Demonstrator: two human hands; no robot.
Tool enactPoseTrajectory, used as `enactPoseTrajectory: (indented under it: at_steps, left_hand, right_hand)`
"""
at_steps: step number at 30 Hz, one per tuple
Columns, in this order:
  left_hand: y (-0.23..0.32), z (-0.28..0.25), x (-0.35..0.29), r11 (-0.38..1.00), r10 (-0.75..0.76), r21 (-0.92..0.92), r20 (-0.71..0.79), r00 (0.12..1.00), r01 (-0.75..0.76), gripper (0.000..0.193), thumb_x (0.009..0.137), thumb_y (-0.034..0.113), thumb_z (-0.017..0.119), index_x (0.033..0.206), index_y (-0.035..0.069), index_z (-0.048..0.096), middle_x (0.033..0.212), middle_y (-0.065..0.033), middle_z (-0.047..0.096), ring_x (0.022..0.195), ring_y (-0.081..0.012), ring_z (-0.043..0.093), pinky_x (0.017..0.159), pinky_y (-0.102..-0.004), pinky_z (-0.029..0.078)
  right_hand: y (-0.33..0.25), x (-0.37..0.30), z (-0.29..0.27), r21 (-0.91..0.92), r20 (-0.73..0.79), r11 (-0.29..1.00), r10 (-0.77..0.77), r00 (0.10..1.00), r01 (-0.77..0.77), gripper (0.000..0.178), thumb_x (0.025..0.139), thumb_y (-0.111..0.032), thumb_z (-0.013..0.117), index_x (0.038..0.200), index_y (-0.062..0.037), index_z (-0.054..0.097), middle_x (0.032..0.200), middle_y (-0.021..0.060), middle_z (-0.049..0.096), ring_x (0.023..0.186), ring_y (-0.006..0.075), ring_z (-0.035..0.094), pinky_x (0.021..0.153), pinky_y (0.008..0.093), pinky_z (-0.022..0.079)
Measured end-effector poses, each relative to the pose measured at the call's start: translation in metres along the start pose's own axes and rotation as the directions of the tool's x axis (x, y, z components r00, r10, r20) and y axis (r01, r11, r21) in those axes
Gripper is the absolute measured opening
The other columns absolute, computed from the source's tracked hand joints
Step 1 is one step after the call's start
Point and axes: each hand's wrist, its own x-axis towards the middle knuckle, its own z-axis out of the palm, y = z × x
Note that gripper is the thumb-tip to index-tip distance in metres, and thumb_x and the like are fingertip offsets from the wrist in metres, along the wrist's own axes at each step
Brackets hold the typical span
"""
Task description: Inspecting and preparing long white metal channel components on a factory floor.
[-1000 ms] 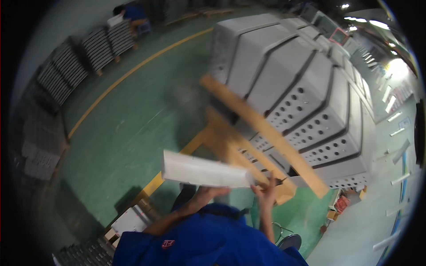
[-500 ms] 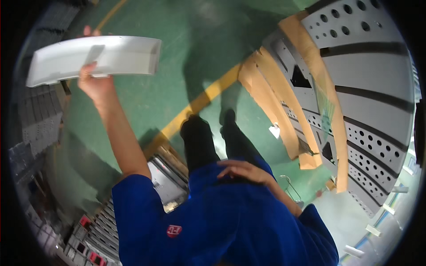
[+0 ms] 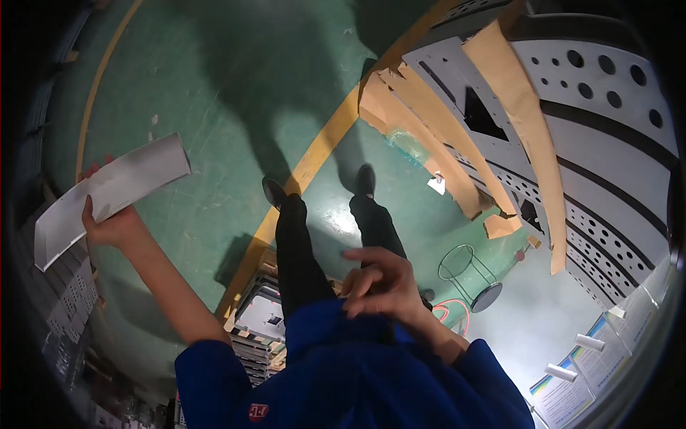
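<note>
My left hand is closed round a long, pale grey, shallow-channel metal panel. The thumb presses its near side, and fingertips show past the far edge. Out over the green floor at the left, the panel slopes with its right end farther away. In front of my waist my right hand is held with its fingers loosely bent and apart. Nothing shows in it, and it is nearest to my blue shirt.
To the right stand stacked grey perforated metal panels with brown cardboard strips between them. A round stool and a red hose lie beyond my right arm. Flat grey parts are stacked by my legs. A yellow line crosses the floor.
The panel in my left hand has come lower and nearer, and now tilts. My right hand has risen slightly, with its fingers more bent. The view has shifted, and my feet now show apart.
</note>
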Motion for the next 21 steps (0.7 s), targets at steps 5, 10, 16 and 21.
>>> enactPoseTrajectory:
  at_steps: [5, 10, 16, 21]
  left_hand:
    - [-0.100, -0.008, -0.046, 0.980, 0.072, 0.191, -0.109, 0.991, -0.050, 0.049, 0.075, 0.011, 0.046, 0.122, -0.005, 0.042, 0.107, -0.0170, 0.055, 0.110, -0.0300, 0.052, 0.105, -0.0598, 0.033]
    - [-0.227, -0.059, -0.118, 0.959, 0.130, 0.275, -0.240, 0.962, -0.061, 0.053, 0.077, 0.012, 0.044, 0.127, -0.002, 0.037, 0.112, -0.0155, 0.051, 0.112, -0.0294, 0.051, 0.106, -0.0586, 0.033]
    - [-0.347, -0.123, -0.167, 0.955, -0.022, 0.282, -0.224, 0.974, 0.087, 0.054, 0.084, 0.016, 0.044, 0.133, -0.004, 0.033, 0.125, -0.0191, 0.047, 0.129, -0.0350, 0.037, 0.110, -0.0558, 0.026]
    - [-0.366, -0.148, -0.171, 0.862, -0.087, 0.446, -0.338, 0.937, 0.241, 0.060, 0.084, 0.019, 0.040, 0.136, -0.006, 0.027, 0.134, -0.0198, 0.039, 0.132, -0.0379, 0.030, 0.112, -0.0566, 0.016]
  right_hand:
    - [0.003, 0.040, -0.063, -0.083, 0.204, 0.994, -0.057, 0.977, 0.075, 0.062, 0.071, 0.007, 0.065, 0.126, 0.0102, 0.036, 0.078, 0.0181, 0.064, 0.070, 0.0267, 0.063, 0.071, 0.0347, 0.051]
    - [0.153, 0.167, -0.310, -0.400, -0.324, 0.908, -0.016, 0.946, -0.122, 0.085, 0.069, 0.011, 0.068, 0.141, -0.0060, 0.025, 0.111, 0.0130, 0.058, 0.100, 0.0225, 0.059, 0.085, 0.0341, 0.052]
    - [0.333, 0.182, -0.655, -0.658, -0.742, 0.424, -0.227, 0.630, -0.622, 0.124, 0.046, -0.006, 0.088, 0.146, -0.0096, 0.014, 0.123, 0.0201, 0.051, 0.113, 0.0329, 0.051, 0.095, 0.0426, 0.042]
    - [0.388, 0.235, -0.718, -0.725, -0.656, 0.234, -0.520, 0.547, -0.647, 0.124, 0.044, -0.013, 0.090, 0.144, -0.0077, 0.018, 0.126, 0.0221, 0.046, 0.113, 0.0359, 0.048, 0.098, 0.0428, 0.038]
